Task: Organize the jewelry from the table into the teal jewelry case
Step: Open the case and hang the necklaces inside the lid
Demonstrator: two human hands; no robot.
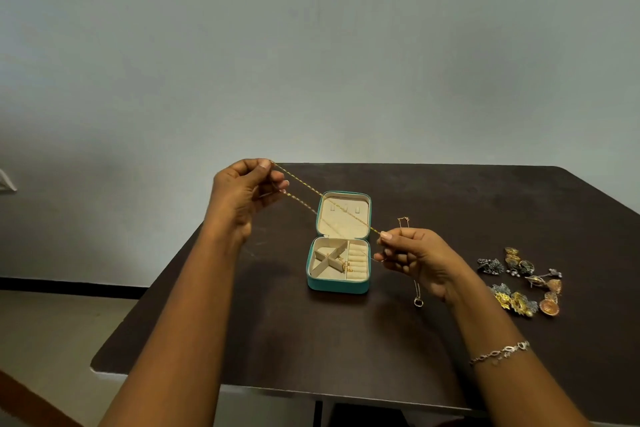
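Dark table; chain between hands

Left hand and right hand pinch a gold chain stretched above the open teal case. Earrings lie on the surface.

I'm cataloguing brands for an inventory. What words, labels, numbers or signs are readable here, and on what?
No readable text anywhere in this view.
The teal jewelry case: no logo or lettering shows on its shell or lining.
The gold chain, pinched by the left hand and the right hand: no tag visible.
The earrings and the bracelet: too small to show any marking.
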